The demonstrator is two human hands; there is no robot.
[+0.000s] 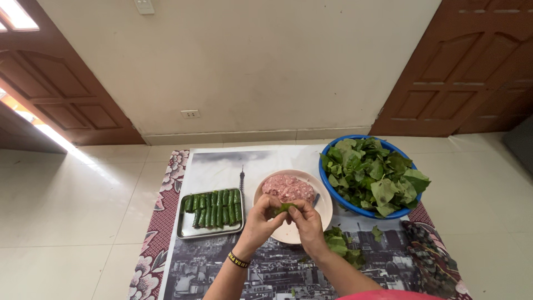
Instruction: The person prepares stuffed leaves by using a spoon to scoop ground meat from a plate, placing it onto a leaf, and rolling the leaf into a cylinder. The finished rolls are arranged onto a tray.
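Green leaf (284, 208) is being pinched between both hands over the near rim of the white bowl (325, 214) of pink minced meat (287, 188), the left hand (261, 222) and right hand (307, 222) closing their fingertips on it from either side. Beside them, a metal tray (186, 229) is holding rows of finished rolls (214, 208), while a blue basin (333, 186) is sitting heaped with loose leaves (372, 175) on the right.

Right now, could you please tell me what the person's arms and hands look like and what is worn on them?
Both forearms are bare, with no sleeves or gloves. The left hand has a black wristband with yellow markings at its wrist. The right hand wears nothing visible. A bit of pinkish-red clothing shows at the bottom edge.
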